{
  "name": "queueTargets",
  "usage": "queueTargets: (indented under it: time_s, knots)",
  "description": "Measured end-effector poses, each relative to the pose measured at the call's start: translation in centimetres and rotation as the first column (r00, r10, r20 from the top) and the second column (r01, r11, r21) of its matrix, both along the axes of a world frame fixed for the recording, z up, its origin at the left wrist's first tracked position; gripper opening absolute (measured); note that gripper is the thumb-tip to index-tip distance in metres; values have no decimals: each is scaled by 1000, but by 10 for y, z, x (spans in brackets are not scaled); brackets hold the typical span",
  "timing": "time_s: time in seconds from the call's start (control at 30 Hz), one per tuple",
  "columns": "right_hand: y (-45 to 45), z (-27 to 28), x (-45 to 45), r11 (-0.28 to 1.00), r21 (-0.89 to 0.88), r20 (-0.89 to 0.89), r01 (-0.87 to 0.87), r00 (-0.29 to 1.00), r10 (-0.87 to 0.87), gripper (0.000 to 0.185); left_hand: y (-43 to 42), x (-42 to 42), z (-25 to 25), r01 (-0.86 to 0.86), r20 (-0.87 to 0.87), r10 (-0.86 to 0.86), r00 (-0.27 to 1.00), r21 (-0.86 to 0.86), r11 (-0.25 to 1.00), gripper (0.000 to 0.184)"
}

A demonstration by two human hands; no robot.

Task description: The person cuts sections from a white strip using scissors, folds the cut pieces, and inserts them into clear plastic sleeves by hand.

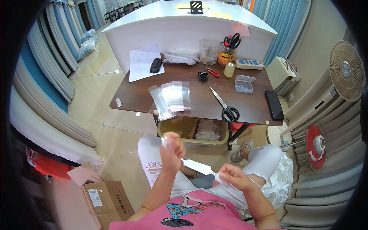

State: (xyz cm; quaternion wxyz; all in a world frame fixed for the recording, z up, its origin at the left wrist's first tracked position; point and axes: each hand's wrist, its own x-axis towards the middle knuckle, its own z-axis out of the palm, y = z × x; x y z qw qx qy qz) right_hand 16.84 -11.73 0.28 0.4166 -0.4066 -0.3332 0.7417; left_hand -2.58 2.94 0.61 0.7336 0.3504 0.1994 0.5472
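A white strip, looking like ribbon or tape point(197, 166), stretches over my lap between both hands. My left hand point(172, 152) is raised above one knee with its fingers closed, and a bit of white shows at its fingertips. Lower and to the right, my right hand point(234, 177) pinches the strip's other end between thumb and fingers. The fingertips of both hands are slightly blurred. Beside my right leg lies a heap of shiny white strips point(276, 182).
On the brown table point(134, 97) lie clear plastic bags point(172, 97), black-handled scissors point(226, 107), a phone point(274, 105) and a small clear box point(244, 85). A tub point(172, 128) with packets sits underneath. A cardboard box point(109, 203) stands lower left, a fan point(346, 70) at right.
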Motion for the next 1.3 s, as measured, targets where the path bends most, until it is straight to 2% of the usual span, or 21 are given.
queueTargets:
  time_s: [0.07, 0.13, 0.27, 0.3, 0.33, 0.37, 0.4, 0.47, 0.6, 0.67, 0.7, 0.77, 0.87, 0.93, 0.97, 1.03, 1.07, 1.13, 1.2, 1.27, 1.3]
  knots:
    - [16, 28, -22, 917, 340, 112, 210, 959, -261, 10, -20, 12, -13, 86, -286, -44, 957, 137, 987, 43]
    - [39, 27, -35, 700, 698, 339, 150, 792, -508, 9, -40, 28, -13, 229, -201, -188, 961, 200, 953, 46]
    - [49, 31, -56, 607, 767, 314, 206, 705, -636, 15, -61, 44, 9, 106, -350, -18, 937, 235, 966, 41]
    - [45, 22, -55, 665, 695, 284, 275, 744, -604, 22, -59, 43, 16, 50, -266, -49, 963, -1, 999, 39]
    - [40, 14, -48, 668, 691, 281, 277, 748, -601, 22, -46, 35, 7, 71, -149, -69, 986, 11, 997, 40]
    - [35, 4, -36, 864, 448, 255, 230, 893, -371, 25, -32, 29, -1, 90, -30, -89, 996, 28, 996, 42]
    - [30, -6, -23, 978, 182, 149, 105, 980, -133, 28, -24, 33, 12, -15, 44, 15, 999, -14, 1000, 40]
    - [22, -33, 14, 900, -36, 118, -434, 892, 435, 31, -12, 19, 22, 37, 191, -23, 981, -70, 997, 39]
    - [6, -8, 22, 946, 182, -117, -269, 949, 292, 18, -1, -1, 12, -61, -29, 59, 998, -105, 993, 37]
    - [15, 32, -6, 974, 217, 85, 67, 993, -87, 10, -11, 12, -2, -36, -260, 56, 964, 80, 996, 43]
    - [31, 34, -11, 804, 594, 236, 24, 950, -202, 5, -18, 17, -11, 35, -352, 29, 936, 175, 984, 47]
    - [47, 36, -31, 754, 632, 189, 180, 907, -376, 9, -37, 31, -8, 207, -299, -160, 941, 131, 969, 51]
    - [59, 32, -47, 679, 723, 243, 126, 874, -421, 22, -54, 43, 7, 167, -302, -61, 951, 338, 926, 47]
    - [53, 31, -51, 715, 677, 224, 174, 877, -425, 39, -49, 38, 15, 41, -306, -57, 950, -58, 997, 39]
    - [48, 19, -43, 718, 673, 221, 175, 879, -421, 39, -38, 32, 14, 68, -193, -82, 978, -79, 995, 39]
    - [38, -14, -12, 986, 165, 131, -23, 991, 1, 34, -15, 22, 13, 39, 69, -38, 997, -18, 999, 41]
    - [30, -15, 4, 985, 168, 131, -26, 991, 4, 34, -14, 24, 28, -102, 100, 120, 988, -164, 981, 41]
    - [21, -8, 27, 904, -63, 83, -424, 900, 428, 24, -5, 7, 26, -113, 115, 133, 984, -163, 980, 38]
    - [16, 12, 23, 957, 53, 90, -285, 956, 280, 19, -2, 0, 9, -65, 80, 74, 994, -101, 993, 41]
    - [24, 31, 2, 896, 444, 116, -13, 992, -43, 9, -11, 7, -6, 9, -444, 106, 890, 251, 968, 50]
    - [33, 38, -11, 856, 512, 161, 70, 971, -176, 8, -21, 15, -7, 136, -401, -45, 915, 202, 970, 61]
